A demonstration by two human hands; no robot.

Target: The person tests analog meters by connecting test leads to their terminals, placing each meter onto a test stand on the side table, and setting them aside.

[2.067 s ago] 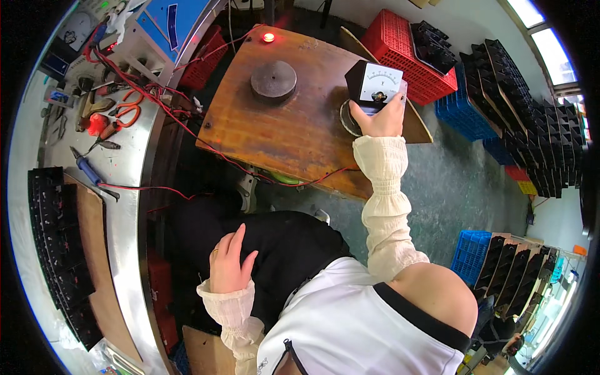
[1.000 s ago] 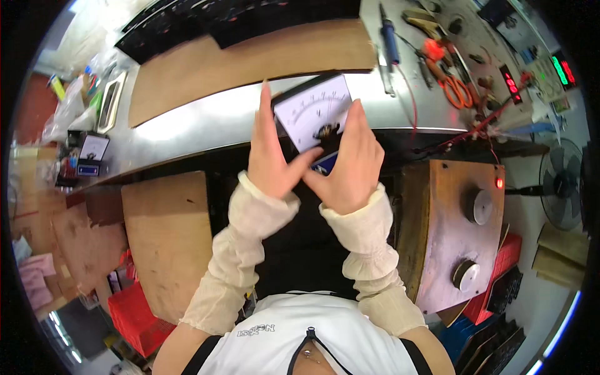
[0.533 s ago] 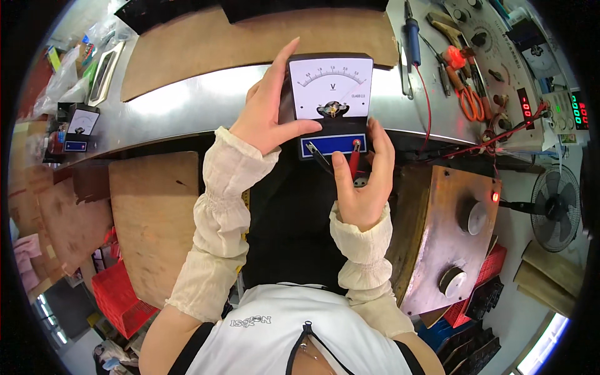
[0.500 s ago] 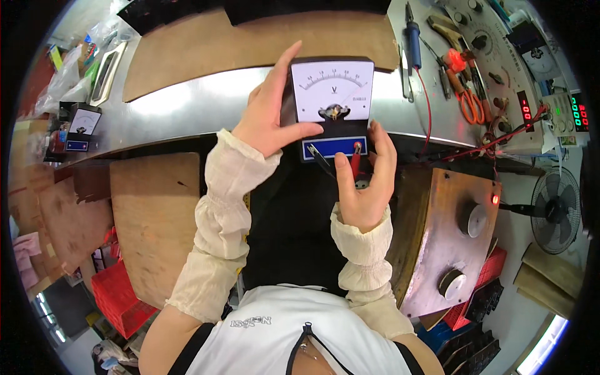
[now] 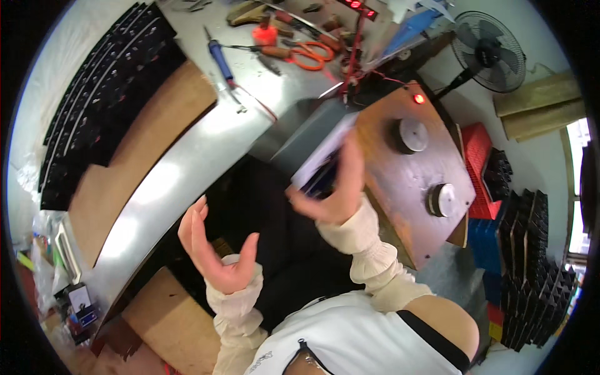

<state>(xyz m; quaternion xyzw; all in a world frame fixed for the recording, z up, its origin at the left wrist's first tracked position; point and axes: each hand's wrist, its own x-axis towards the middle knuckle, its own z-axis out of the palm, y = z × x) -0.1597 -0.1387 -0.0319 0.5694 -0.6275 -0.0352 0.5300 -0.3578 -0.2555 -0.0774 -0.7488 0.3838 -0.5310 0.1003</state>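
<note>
Left hand point(image 5: 220, 265) hangs empty, fingers spread; right hand point(image 5: 337, 203) grips what, through blur, is probably an analog panel meter point(image 5: 312, 137), tilted mid-air between steel counter point(image 5: 169, 181) and wooden stand point(image 5: 400, 178). Carrying seems the step; next calls for a steady grip.

And there's the meter point(image 5: 317, 145), a boxy, dark-sided thing, aloft in the right fingers point(image 5: 352, 164), tilted well over! Its broad grey flank catches the eye; the white face shows as a narrow slanting strip, too blurred to read.
</note>
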